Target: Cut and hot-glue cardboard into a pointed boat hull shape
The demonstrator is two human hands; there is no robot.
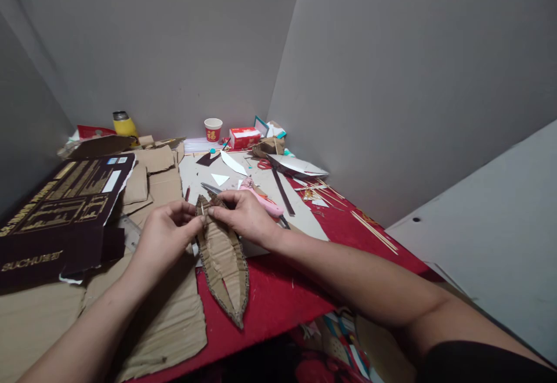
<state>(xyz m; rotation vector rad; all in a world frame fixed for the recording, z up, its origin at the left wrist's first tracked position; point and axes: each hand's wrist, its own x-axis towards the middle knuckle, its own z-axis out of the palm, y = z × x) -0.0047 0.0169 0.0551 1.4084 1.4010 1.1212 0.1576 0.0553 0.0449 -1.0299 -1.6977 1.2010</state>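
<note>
A leaf-shaped corrugated cardboard piece (221,255), pointed at its near end, is held up over the front of the table. It looks like a shallow boat form with raised edges and a slit near the tip. My left hand (172,226) pinches its far left edge between thumb and fingers. On the far right edge my right hand (243,215) grips it, thumb on top. The two thumbs are close together at the far end, where a small pale sliver shows. Just beyond my right hand lies a pink glue gun (265,200), partly hidden, with a pointed metal tool (211,188) beside it.
Left lie a dark printed box panel (56,215) and torn cardboard sheets (165,313). Behind are a paper cup (213,130), a red box (244,137), a yellow jar (124,126) and red-handled scissors (263,164). Thin wooden sticks (374,232) lie right on the red tablecloth (278,290).
</note>
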